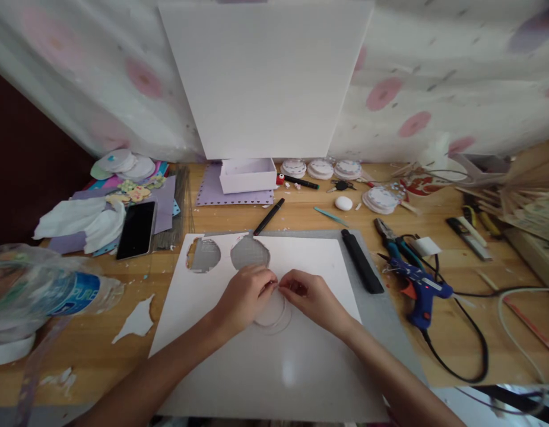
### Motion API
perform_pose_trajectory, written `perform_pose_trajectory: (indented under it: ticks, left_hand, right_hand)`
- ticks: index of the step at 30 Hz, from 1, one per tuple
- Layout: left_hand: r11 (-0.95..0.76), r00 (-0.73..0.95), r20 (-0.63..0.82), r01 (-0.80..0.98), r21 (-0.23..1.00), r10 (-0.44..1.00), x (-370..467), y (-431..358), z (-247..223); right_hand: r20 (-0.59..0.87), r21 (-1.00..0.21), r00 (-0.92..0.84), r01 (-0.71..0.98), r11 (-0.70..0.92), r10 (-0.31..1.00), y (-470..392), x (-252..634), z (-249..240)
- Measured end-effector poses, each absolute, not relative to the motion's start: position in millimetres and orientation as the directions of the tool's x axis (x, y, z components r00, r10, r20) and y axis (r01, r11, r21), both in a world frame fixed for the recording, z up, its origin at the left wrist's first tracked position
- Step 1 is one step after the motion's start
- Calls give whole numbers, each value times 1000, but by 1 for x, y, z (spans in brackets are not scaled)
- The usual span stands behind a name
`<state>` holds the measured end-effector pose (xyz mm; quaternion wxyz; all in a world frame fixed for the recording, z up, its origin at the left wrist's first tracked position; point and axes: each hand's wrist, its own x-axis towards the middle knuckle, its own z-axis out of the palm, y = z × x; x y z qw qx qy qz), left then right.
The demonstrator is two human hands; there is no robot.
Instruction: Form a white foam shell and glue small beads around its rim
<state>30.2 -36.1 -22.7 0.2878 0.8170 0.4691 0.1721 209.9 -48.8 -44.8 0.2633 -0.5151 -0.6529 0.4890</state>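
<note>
My left hand [251, 290] and my right hand [310, 296] meet fingertip to fingertip above a white sheet [319, 362]. Both are closed in a pinch on a thin loop [270, 324], which looks like wire and hangs as a ring below the fingers. Its ends are hidden in my fingertips. A fainter ring beside it may be its shadow or a drawn line. Beyond my hands, two round holes are cut through the sheet, and the grey cutting mat [390, 332] shows underneath.
A black utility knife [362, 262] lies right of the sheet, near pliers [385, 234] and a blue glue gun [423, 296] with its cord. On the left are a phone [136, 230], a plastic bottle [78, 293] and paper scraps [136, 319]. A white box [248, 177] stands behind.
</note>
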Motion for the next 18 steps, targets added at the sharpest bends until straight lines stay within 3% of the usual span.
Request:
perform_pose_trajectory:
  ticks: [10,18]
  left_hand:
    - [-494,549,-34,777,391,835,37,-40,-17]
    - [-528,536,55,802,279,842,46,-47,-23]
  right_hand:
    - [-30,-860,-293,495,125,955,-54,207,-47]
    - [19,-830,-308,525,186,951,-58,208,-48]
